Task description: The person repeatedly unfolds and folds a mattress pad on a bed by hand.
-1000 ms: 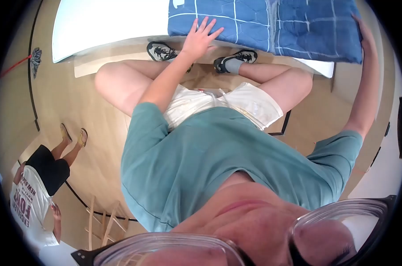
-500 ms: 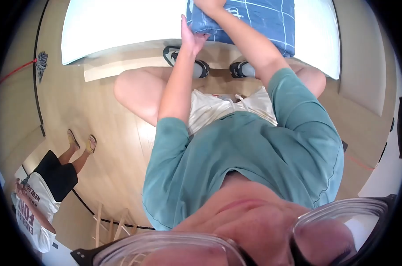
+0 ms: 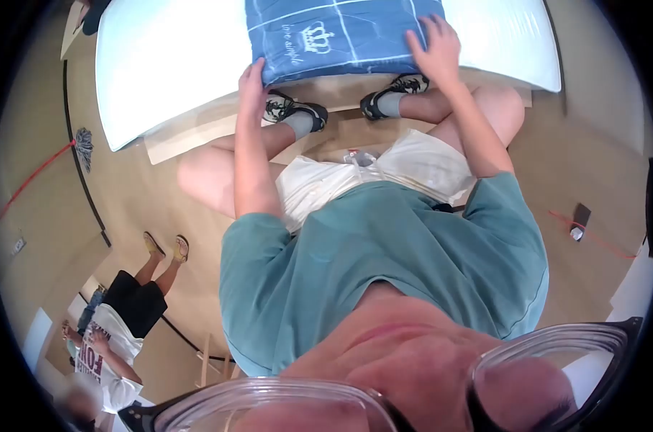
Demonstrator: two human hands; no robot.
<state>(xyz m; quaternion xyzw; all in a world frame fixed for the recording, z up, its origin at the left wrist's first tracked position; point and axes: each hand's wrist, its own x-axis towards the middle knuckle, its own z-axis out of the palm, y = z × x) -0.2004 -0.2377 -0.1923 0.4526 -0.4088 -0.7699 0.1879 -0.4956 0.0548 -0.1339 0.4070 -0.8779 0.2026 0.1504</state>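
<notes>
Wood-toned floor (image 3: 197,266) surrounds a broad white smooth-surfaced worktop (image 3: 175,57), at whose near edge both hands meet the cloth. The left hand (image 3: 251,85) has its fingertips on the near left corner of a blue quilted fabric bundle with white grid lines and a crown print (image 3: 348,36); whether they pinch it or merely rest there, I cannot tell. The right hand (image 3: 440,54) lies across the bundle's right edge, fingers spread, thumb apart and pointing toward the crown. The bundle sits around the middle of the worktop's near edge, its far end cut off by the top of the picture. It looks padded and soft, probably light for its bulk, bending readily and hard to damage; its cover may slide a little on the smooth white surface. Both side edges near the close corners seem the best hold, with fingers beneath every layer so none slips. Beyond, dark-and-white patterned sneakers (image 3: 373,106) show below the near edge, and a grey string mop with a red handle (image 3: 84,147) lies past the worktop's near left corner.
</notes>
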